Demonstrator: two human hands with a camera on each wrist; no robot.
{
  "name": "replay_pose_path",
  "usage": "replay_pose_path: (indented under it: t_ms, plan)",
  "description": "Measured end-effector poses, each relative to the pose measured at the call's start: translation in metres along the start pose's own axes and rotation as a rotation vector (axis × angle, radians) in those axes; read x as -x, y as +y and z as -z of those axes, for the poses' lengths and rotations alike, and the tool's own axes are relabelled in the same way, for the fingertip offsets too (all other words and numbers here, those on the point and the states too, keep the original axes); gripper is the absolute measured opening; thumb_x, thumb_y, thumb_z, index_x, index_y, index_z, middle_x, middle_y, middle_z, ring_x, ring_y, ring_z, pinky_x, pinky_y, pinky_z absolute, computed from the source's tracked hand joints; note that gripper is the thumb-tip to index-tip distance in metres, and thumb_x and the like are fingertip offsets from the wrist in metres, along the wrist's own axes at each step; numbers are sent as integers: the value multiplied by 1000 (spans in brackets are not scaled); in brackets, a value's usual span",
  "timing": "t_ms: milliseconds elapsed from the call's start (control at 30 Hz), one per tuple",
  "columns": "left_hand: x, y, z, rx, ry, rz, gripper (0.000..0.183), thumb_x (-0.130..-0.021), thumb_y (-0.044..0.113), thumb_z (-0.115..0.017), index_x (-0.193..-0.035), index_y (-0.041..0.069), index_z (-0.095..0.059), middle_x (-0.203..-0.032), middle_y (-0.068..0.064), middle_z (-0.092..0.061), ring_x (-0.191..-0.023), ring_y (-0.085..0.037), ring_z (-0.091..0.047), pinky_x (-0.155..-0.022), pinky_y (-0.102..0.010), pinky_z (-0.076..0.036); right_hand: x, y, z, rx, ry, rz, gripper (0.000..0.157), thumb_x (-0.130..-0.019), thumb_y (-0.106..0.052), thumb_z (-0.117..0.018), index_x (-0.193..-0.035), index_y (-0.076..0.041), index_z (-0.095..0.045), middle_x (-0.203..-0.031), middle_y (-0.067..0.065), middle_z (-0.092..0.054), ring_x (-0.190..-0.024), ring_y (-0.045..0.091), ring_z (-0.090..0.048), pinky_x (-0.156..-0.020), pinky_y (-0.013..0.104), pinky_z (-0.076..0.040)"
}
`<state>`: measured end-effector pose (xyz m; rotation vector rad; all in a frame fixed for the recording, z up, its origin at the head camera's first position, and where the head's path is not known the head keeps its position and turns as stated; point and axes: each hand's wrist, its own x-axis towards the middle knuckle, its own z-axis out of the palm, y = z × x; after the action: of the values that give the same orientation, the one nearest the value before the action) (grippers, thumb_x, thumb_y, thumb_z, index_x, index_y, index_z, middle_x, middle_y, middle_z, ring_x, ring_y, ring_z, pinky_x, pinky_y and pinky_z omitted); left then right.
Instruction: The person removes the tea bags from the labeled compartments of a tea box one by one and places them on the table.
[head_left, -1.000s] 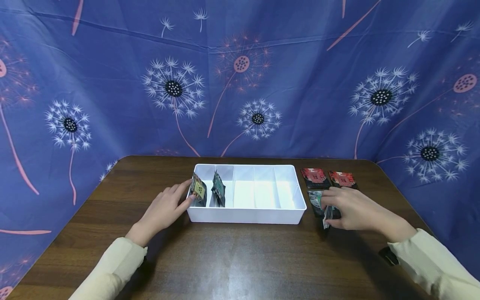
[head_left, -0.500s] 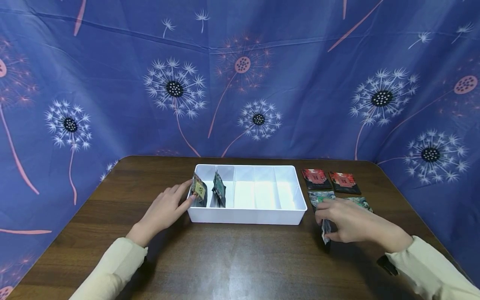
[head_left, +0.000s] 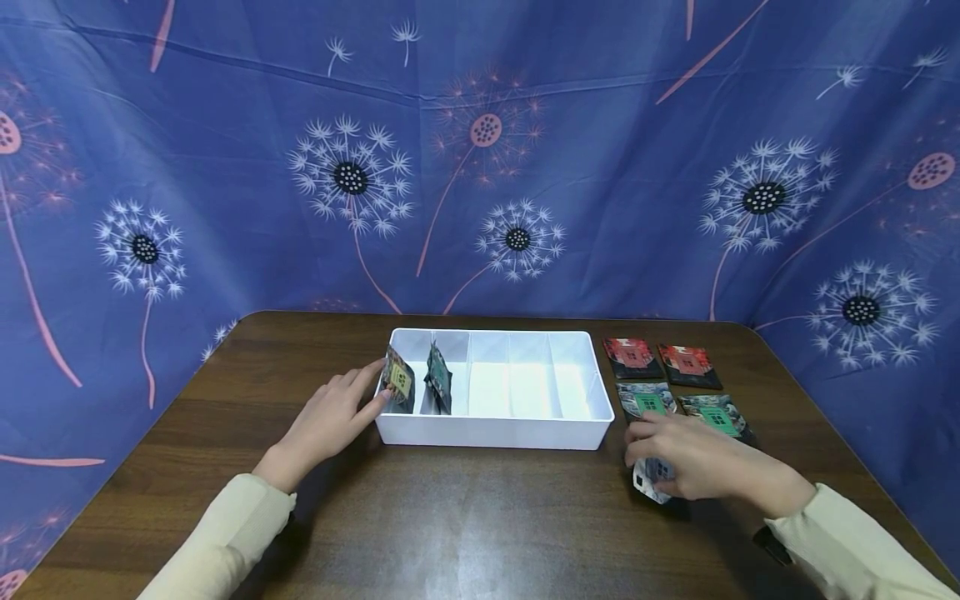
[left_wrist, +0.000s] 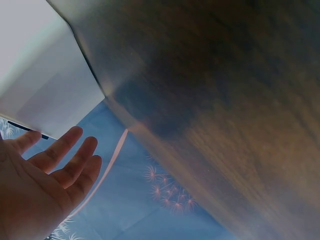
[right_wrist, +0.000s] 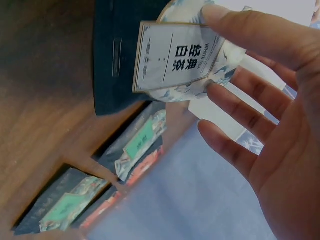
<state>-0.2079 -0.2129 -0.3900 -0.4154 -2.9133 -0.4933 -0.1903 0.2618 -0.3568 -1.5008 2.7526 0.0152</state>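
My right hand [head_left: 693, 458] pinches a tea packet [right_wrist: 177, 60] between thumb and fingers, its dark foil bearing a white label that reads "WHITE TEA". In the head view this packet tilts close over the table, in front of two green-labelled tea packets [head_left: 720, 417]. My left hand [head_left: 326, 421] touches the left end of a white divided tray [head_left: 495, 432] with loosely extended fingers. Its thumb lies at the front left corner, beside a yellow-labelled tea packet [head_left: 400, 383] standing in the leftmost compartment. A dark green tea packet [head_left: 438, 382] leans in the compartment to its right.
Two red-labelled tea packets [head_left: 632, 357] lie behind the green-labelled ones, right of the tray. The brown wooden table [head_left: 465, 517] ends at a blue dandelion-print cloth [head_left: 600, 167] hanging behind it. A dark object [head_left: 772, 546] shows under the right sleeve.
My right hand has drawn the white-labelled packet toward the near edge, and its face now shows more. Both green-labelled packets have come into sight behind it. The left hand stays at the tray.
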Motion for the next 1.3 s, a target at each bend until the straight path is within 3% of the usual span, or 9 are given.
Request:
replay_pose_path:
  t_ms: [467, 767, 900, 1033, 1300]
  plan:
    - [1, 2, 1, -2, -9, 5, 61, -93, 53, -38, -143, 20, -29, -134, -14, -47, -119, -37, -48, -97, -55, -35, 3, 0, -12, -42, -25, 5, 39, -61, -11, -81, -91, -30, -65, -100, -12, -56, -93, 18, -53, -73, 50, -48]
    - [0, 0, 1, -1, -10, 6, 61, -93, 54, -37, -143, 21, -29, -135, -14, -47, -119, -37, -48, -97, -55, -35, 1, 2, -13, -24, -24, -39, 34, -64, -13, -80, -92, -25, -66, -98, -12, -57, -94, 17, -54, -76, 51, -48]
    - [0, 0, 0, 1, -10, 6, 61, -93, 54, -37, -143, 21, -29, -135, -14, -47, -119, -37, -48, -98, -55, -36, 0, 6, -11, -18, 14, -67, 35, -63, -14, -81, -93, -24, -67, -97, -12, -58, -93, 14, -53, -77, 52, -47]
    - [0, 1, 1, 1, -7, 4, 61, -93, 54, -37, -143, 21, -29, -134, -14, -47, -118, -36, -48, -98, -54, -36, -1, 11, -9, 15, 79, -73, 36, -60, -18, -82, -92, -23, -66, -95, -12, -58, -88, 12, -53, -74, 46, -48]
    - [0, 1, 2, -20, 8, -10, 62, -93, 55, -36, -142, 19, -32, -134, -13, -48, -117, -36, -49, -95, -55, -38, -8, 21, -4, 52, 166, -90, 31, -64, -21, -80, -91, -19, -66, -94, -7, -60, -91, 18, -57, -73, 44, -48]
